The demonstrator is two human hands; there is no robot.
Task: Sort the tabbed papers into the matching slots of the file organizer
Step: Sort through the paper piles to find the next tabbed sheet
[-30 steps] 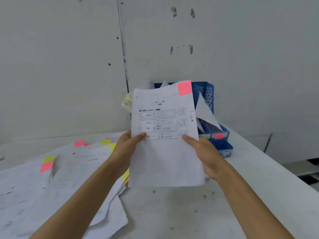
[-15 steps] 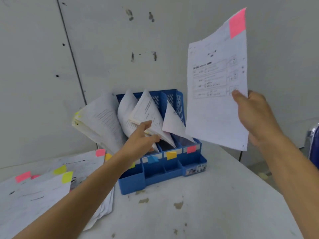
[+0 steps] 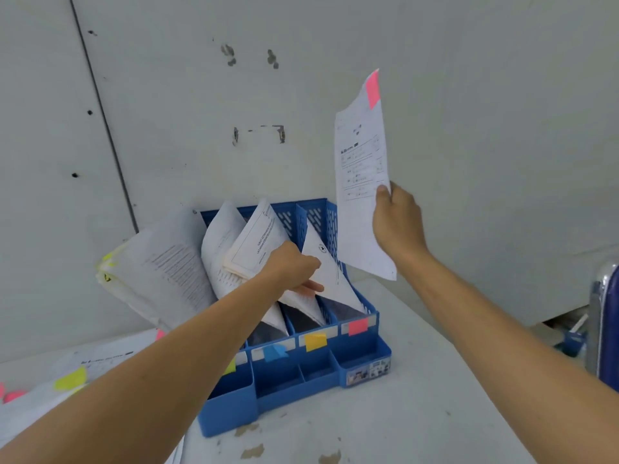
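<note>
A: Tabbed paper [image 3: 360, 195], where?
B: Up in the air at the right, upright, just beside the far right corner of the file organizer [image 3: 365, 360], clear of the table [image 3: 418, 413]. Not yet in any slot.
A: From the left, then?
B: Near left: loose papers [image 3: 50, 390] lying flat, with yellow-green and pink tabs. Next, the organizer: rigid blue plastic, perforated dividers, four slots labelled yellow-green, blue, yellow and, rightmost, a pink label [image 3: 357, 326]. Stuffed with filed sheets [image 3: 174, 262], leaning left, fanned and curling at the corners.
A: Hands?
B: Well apart. Left hand [image 3: 291, 266] in among the filed sheets, curled on their edges about where the third and fourth slots meet; cannot tell which stack exactly. Right hand [image 3: 397, 226] clamped on the tabbed paper, thumb in front, pinching its right edge about halfway down.
A: Handling?
B: Probably very light, thin and limp: bows near the top, by its pink tab [image 3: 372, 88]. Smooth, so likely to slide in easily, yet apt to buckle or catch on a divider. Better taken lower down and fed bottom edge first into the rightmost slot, with the sheets there held aside.
A: Further right?
B: Something blue and shiny [image 3: 606, 316] at the edge; cannot say what.
</note>
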